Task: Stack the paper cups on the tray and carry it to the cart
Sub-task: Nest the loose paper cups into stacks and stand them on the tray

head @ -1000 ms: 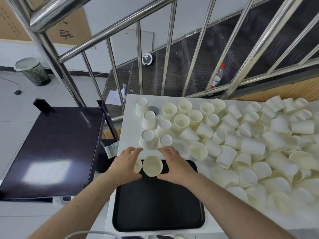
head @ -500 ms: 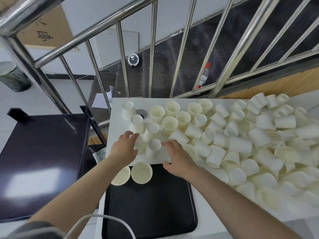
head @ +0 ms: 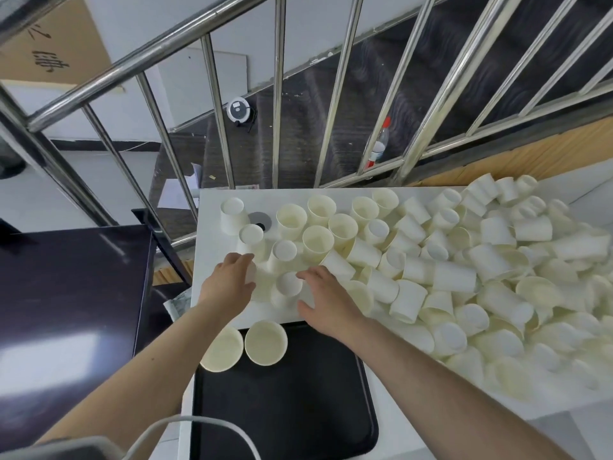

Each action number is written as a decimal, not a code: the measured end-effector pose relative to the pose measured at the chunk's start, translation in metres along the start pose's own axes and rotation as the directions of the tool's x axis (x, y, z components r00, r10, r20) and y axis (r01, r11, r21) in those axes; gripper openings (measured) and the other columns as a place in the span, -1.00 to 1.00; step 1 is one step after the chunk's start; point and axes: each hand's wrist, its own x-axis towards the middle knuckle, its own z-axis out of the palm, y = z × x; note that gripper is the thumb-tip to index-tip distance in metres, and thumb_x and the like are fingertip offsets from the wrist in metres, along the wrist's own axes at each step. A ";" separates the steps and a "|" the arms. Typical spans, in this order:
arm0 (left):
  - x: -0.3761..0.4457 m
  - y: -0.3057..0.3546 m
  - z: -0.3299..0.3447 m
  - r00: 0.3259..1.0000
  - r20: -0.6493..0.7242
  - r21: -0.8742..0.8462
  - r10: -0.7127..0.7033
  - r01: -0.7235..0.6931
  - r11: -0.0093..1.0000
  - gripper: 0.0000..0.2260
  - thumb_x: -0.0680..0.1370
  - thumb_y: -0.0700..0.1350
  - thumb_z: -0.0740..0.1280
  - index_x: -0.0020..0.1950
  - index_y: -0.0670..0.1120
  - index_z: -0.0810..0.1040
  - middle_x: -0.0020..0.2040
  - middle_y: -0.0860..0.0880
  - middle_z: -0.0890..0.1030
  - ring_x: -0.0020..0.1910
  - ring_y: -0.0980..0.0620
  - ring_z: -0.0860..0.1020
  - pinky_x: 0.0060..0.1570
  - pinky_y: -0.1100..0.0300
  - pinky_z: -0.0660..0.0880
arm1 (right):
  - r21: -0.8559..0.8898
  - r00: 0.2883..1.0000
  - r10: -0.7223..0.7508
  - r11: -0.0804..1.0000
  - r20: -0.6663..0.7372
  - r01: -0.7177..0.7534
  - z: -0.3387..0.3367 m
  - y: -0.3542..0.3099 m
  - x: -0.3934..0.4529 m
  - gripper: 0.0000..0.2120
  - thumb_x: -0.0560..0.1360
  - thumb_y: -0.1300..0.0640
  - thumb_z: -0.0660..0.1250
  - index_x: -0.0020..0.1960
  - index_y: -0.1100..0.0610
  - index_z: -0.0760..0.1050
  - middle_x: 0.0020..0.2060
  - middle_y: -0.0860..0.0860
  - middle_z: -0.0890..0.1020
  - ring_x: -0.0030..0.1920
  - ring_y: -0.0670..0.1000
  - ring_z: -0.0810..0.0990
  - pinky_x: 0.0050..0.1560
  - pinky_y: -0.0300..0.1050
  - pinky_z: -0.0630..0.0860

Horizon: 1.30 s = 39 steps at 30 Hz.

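A flat black plastic tray (head: 292, 400) lies at 6 o'clock, on the near edge of the white desk (head: 212, 234). Two cream paper cups stand mouth-up, side by side, at the far left corner of the tray: the left cup (head: 221, 348) and the right cup (head: 265, 342) just touch.

Past the tray, both hands reach over the desk. The left hand (head: 229, 285) is at about 10 o'clock from the tray. Its fingers curl round a white upside-down paper cup (head: 251, 277), so its grip is holding that cup. The right hand (head: 326, 298) is just beside it. Its fingers are spread and bent toward another upside-down white paper cup (head: 287, 288) that stands between the two hands. The fingertips touch that cup, but I cannot tell if the grip is closed on it.

A big heap of white paper cups (head: 464, 270) fills the desk from 12 o'clock round to 3 o'clock. Some stand up, some lie on their sides.

The dark flat-topped cart (head: 69, 310) sits at 9 o'clock, beside the desk. Shiny metal stair rails (head: 215, 104) rise behind the desk at 12 o'clock.
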 end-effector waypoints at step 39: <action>-0.015 -0.015 -0.002 0.994 0.087 0.068 -0.069 0.064 0.996 -0.32 0.42 -0.11 0.40 0.46 0.02 0.16 0.31 -0.01 0.34 0.23 -0.05 0.41 -0.16 0.12 0.40 | -0.233 0.996 0.017 0.972 0.089 0.005 0.011 -0.011 0.032 -0.42 0.52 0.16 0.30 0.50 0.06 0.21 0.47 0.00 0.20 0.42 0.10 0.21 0.33 -0.05 0.37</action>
